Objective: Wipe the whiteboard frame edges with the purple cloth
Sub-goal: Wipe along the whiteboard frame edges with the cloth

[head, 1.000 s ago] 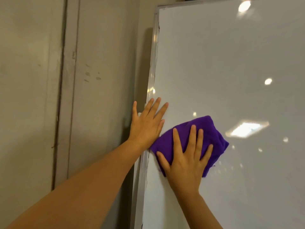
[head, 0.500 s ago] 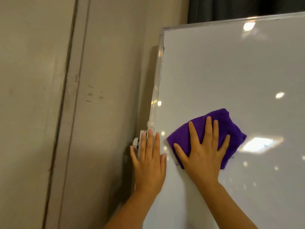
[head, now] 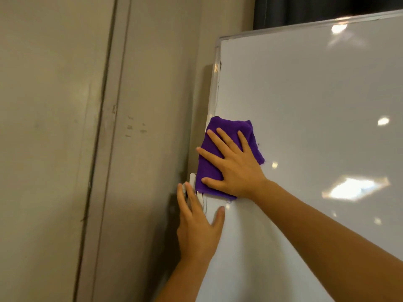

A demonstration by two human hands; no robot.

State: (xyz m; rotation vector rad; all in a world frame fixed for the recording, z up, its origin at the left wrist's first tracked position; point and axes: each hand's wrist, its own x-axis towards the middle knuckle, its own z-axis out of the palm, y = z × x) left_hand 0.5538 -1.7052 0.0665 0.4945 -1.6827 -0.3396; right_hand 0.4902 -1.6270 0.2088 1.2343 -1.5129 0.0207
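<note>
The cloth (head: 229, 153) lies in the middle of the picture, flat against the left side of the whiteboard (head: 305, 127), and its left border covers the frame (head: 216, 79) there. The right hand (head: 233, 166) rests on top of the cloth with the fingers spread apart and flat, so it presses the cloth to the board and does not pinch it. The left hand (head: 198, 227) is just below, lower centre of the picture, also flat with fingers apart; it holds nothing and touches the edge of the board beside a small white fitting (head: 192, 182) on the frame. The frame's long axis runs up from the cloth toward the upper corner, at the top centre of the picture, and this is the relation that matters: I judge the next stroke must go along this line, up or down, with the cloth kept over the metal strip and not on the white surface. The right hand is the nearer one to this strip, being already on it. The fitting just under the cloth may catch the fabric on a downward stroke. No brand, label or writing can be read anywhere.
</note>
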